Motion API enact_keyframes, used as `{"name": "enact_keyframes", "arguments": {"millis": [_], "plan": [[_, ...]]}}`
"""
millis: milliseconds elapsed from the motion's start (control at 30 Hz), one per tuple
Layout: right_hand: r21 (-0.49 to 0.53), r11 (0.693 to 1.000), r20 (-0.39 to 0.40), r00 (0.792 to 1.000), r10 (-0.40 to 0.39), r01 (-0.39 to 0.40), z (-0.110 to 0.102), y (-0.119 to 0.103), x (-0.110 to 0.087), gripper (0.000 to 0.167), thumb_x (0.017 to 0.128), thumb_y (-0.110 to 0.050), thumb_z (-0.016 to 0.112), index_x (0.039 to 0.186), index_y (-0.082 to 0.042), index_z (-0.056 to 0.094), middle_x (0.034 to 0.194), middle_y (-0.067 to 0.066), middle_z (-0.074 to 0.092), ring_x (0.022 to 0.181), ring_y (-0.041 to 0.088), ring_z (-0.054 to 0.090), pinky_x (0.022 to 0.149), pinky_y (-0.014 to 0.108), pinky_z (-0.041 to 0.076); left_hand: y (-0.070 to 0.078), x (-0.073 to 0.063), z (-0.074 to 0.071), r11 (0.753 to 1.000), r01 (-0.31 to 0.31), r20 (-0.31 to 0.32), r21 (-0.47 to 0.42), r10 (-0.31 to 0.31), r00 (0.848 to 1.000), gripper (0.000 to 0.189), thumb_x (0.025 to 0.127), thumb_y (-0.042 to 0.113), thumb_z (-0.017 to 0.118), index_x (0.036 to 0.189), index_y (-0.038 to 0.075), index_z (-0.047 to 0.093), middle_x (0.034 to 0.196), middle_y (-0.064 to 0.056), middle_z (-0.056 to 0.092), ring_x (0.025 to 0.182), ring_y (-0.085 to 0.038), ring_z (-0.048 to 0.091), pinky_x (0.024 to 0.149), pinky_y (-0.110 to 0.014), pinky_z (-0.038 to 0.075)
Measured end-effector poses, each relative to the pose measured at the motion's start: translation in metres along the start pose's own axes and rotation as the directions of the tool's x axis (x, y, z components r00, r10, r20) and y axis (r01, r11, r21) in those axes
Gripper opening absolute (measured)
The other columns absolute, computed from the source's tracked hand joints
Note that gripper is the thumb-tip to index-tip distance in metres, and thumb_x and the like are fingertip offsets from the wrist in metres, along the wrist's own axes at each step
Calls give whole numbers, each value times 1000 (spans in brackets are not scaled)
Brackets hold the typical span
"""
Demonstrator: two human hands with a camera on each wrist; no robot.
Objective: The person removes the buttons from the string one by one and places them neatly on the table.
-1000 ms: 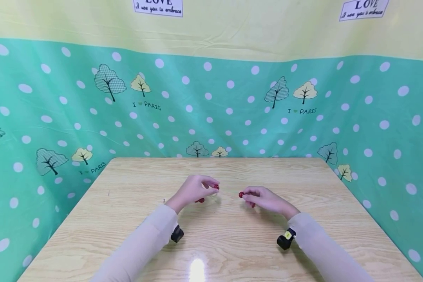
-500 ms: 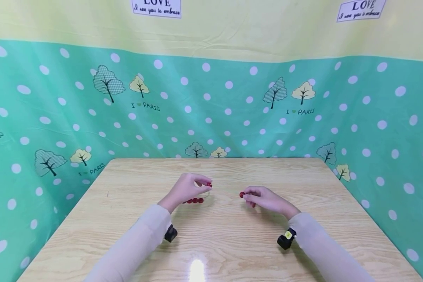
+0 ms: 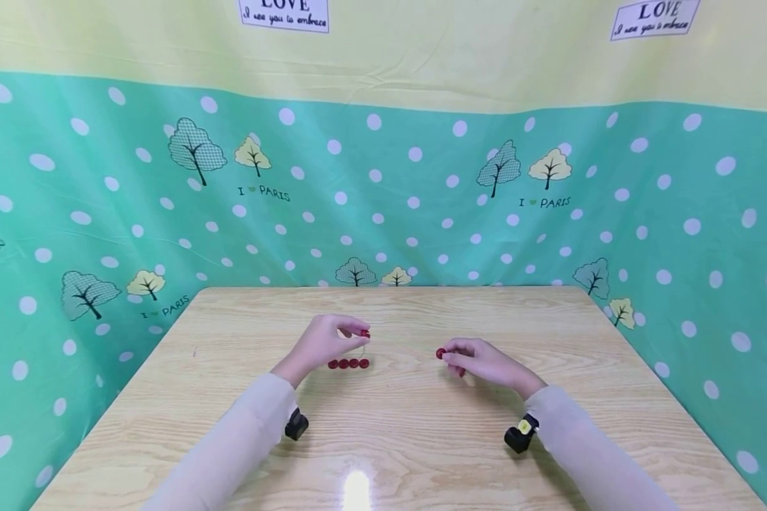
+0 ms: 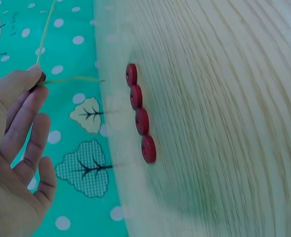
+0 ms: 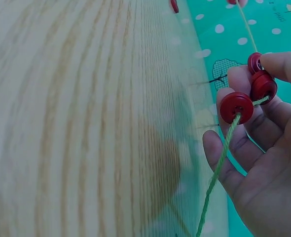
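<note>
While I watch this from a distance, the far left of my head feed is filled by a green curtain (image 3: pixel 19 298) with pale dots and printed trees, which also hangs behind the surface (image 3: pixel 390 426), a pale wood-grained top. Next comes the left sleeve (image 3: pixel 217 447), light in colour, with a black device (image 3: pixel 297 424) at its wrist, and beyond it the left hand (image 3: pixel 319 344), held above the surface. I see it grasping one red button (image 3: pixel 366 333) between thumb and index finger, the other fingers loosely bent. Below that hand lies a row of four red buttons (image 3: pixel 344 364) on the surface (my left wrist feed shows them side by side, in a slightly slanting line).

A green cord (image 5: pixel 217 170) runs from the left hand's pinch, where a short free end sticks out, across the gap to the right hand (image 3: pixel 486 362). I find that hand grasping too, thumb and forefinger closed on the uppermost of the strung red buttons (image 5: pixel 264 88); I make out at least three there, close together, though they partly overlap. The cord comes out through a hole in the lowest one and trails down past the palm. Farther right I see a second black device (image 3: pixel 516 440) with a yellow patch (image 3: pixel 524 426), then the right sleeve (image 3: pixel 601 451).
</note>
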State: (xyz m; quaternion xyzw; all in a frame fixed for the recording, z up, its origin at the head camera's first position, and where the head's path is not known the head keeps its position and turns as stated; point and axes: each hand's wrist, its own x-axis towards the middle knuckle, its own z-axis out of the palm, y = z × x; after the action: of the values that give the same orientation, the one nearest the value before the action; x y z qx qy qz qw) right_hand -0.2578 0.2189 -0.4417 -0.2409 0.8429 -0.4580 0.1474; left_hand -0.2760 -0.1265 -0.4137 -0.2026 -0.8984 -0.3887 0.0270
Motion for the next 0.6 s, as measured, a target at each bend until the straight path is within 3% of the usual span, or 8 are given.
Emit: {"name": "enact_keyframes", "arguments": {"millis": [267, 600], "plan": [[10, 1000, 4, 1000, 0, 0, -1, 2, -1, 32, 105, -27, 55, 115, 2, 64, 90, 20, 65, 77, 23, 58, 66, 33, 45, -8, -5, -7, 999, 36, -16, 7, -36, 999, 24, 88, 29, 79, 111, 21, 78, 99, 9, 73, 89, -13, 63, 73, -32, 53], [-3, 1000, -3, 1000, -2, 2, -1, 4, -1, 32, 105, -27, 55, 111, 4, 64, 89, 21, 65, 77, 22, 59, 67, 34, 46, -19, -10, -13, 999, 27, -26, 33, -27, 999, 26, 88, 26, 79, 112, 16, 77, 101, 5, 74, 90, -14, 64, 80, -36, 53]]}}
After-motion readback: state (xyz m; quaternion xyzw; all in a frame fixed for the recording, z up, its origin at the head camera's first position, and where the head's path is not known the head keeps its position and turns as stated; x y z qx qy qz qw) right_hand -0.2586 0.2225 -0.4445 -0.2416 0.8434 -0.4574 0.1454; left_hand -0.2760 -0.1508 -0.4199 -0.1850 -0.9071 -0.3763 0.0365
